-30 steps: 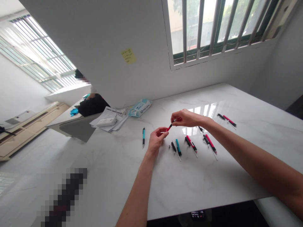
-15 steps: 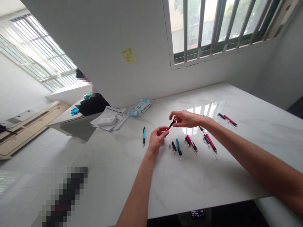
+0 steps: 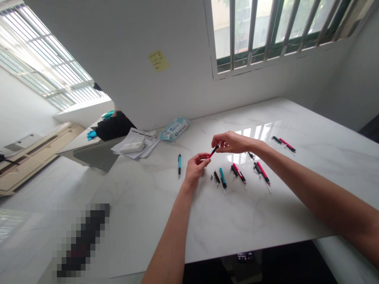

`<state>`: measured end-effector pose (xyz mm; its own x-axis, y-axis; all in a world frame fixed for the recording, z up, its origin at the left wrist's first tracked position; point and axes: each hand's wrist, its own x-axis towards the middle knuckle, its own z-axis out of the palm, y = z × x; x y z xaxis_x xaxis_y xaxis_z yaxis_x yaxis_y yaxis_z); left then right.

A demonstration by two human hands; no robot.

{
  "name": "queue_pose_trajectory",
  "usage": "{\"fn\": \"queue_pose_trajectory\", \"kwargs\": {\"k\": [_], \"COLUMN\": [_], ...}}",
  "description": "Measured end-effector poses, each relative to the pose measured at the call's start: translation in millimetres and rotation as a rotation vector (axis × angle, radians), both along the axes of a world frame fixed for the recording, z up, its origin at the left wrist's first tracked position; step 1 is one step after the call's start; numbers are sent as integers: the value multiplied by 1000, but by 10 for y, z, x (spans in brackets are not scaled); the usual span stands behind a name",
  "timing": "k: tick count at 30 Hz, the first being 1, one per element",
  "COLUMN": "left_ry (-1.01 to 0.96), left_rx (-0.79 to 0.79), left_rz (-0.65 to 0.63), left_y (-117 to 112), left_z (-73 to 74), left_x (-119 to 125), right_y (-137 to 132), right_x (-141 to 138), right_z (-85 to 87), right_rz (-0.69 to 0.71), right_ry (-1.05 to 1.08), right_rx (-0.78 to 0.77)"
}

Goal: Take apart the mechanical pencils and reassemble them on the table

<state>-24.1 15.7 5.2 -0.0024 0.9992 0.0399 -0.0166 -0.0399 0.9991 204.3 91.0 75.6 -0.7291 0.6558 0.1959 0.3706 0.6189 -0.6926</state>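
Both my hands hold one red and black pen [image 3: 212,151] above the white marble table [image 3: 242,221]. My left hand [image 3: 194,167] pinches its lower red end. My right hand [image 3: 229,142] pinches the black upper end. Just below them lie a black pen part [image 3: 217,177] and a teal pen part [image 3: 222,177]. Right of those lie two red and black pens [image 3: 239,174] [image 3: 262,172]. A whole teal pen [image 3: 179,164] lies alone to the left of my left hand.
Another red and black pen pair [image 3: 283,143] lies at the far right. A wet-wipes pack [image 3: 174,129], papers and a white device [image 3: 132,146] sit by the wall. A dark bag [image 3: 114,126] is beyond. A sticky note [image 3: 158,60] hangs on the wall.
The hands stay together on the red pen, with only small finger shifts. The view has tilted slightly, so everything sits a little higher in the picture.
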Motion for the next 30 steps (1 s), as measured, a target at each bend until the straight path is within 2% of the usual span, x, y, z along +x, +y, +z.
{"fn": "queue_pose_trajectory", "kwargs": {"k": [5, 9, 12, 17, 21, 26, 30], "left_ry": [-1, -8, 5, 7, -17, -94, -252], "left_rx": [-9, -5, 4, 2, 15, -11, -67], "left_rz": [9, 27, 36, 32, 60, 115, 119], "left_y": [0, 0, 1, -1, 3, 16, 23], "left_z": [-1, -1, 1, 3, -1, -3, -2], "left_x": [18, 13, 9, 25, 20, -19, -29], "right_y": [-4, -25, -26, 4, 2, -18, -3], "right_x": [-13, 12, 32, -3, -40, -14, 3], "right_z": [1, 37, 52, 7, -15, 8, 10], "right_rz": [-95, -3, 23, -111, -168, -91, -83], "right_ry": [-44, -5, 21, -83, -167, -145, -124], "right_rx": [17, -51, -36, 35, 13, 0, 27]}}
